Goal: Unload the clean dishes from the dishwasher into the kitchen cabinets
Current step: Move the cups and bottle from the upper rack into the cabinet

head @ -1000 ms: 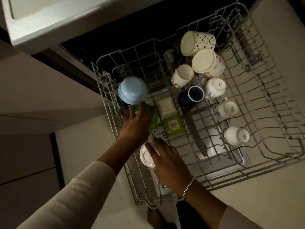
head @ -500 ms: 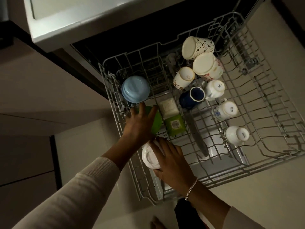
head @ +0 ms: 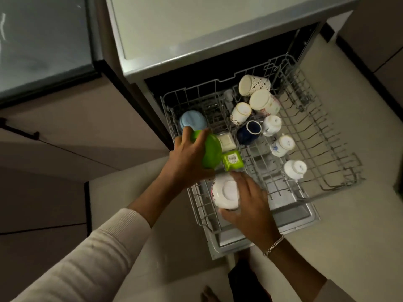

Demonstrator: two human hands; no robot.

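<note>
At frame centre, the pulled-out grey wire dishwasher rack (head: 322,136) holds upturned mugs. The left hand (head: 187,158) grips a green plastic bowl (head: 210,152); the right hand (head: 248,205) grips a white ceramic bowl (head: 225,194), both over the rack's left side.

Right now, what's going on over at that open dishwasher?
A person is unloading the pulled-out wire dishwasher rack. The left hand grips a round bright green plastic bowl, and the right hand holds an upturned white ceramic bowl at the rack's near corner. A pale blue bowl and several mugs sit in the rack.
</note>
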